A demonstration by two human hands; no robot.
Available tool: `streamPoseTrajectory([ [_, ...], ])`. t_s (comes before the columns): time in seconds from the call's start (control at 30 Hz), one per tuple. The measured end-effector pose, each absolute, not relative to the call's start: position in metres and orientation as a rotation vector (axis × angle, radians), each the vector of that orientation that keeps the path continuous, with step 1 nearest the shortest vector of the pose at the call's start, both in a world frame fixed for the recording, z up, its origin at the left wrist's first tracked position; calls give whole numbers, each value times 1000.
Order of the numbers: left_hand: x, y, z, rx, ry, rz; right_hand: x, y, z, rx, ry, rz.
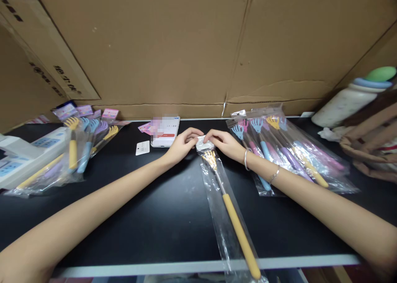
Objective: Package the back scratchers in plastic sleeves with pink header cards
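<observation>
A yellow-handled back scratcher (238, 229) in a clear plastic bag (217, 217) lies down the middle of the black table, its handle end past the front edge. Both hands meet at the bag's top end, around a small whitish header piece (204, 143). My left hand (186, 142) pinches its left side. From the other side, my right hand (225, 144) grips it with thumb and fingers bent together. The back scratcher's claw head sits just below the fingers. Left of my left hand lies a small white label card (142, 148).
Bagged back scratchers (273, 151) in several colours lie at right, and more bagged scratchers (82, 146) with printed headers at left, beside a white power strip (34, 151). A phone (167, 132) lies at the back. A bottle (347, 101) and brown bag (369, 138) stand far right.
</observation>
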State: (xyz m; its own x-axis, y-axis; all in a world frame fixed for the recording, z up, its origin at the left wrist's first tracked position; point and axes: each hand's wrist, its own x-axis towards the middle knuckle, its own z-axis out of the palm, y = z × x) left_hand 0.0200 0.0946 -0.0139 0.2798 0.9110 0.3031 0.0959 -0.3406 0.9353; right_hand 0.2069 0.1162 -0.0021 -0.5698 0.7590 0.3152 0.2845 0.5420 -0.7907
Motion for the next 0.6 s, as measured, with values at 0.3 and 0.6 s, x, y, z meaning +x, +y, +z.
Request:
streamPoseTrajectory([
  [0.3, 20, 96, -15, 1664, 902, 1191, 208, 117, -3, -824, -2084, 1009],
  [0.6, 20, 95, -15, 1644, 927, 1190, 208, 115, 0, -785, -2133, 965],
])
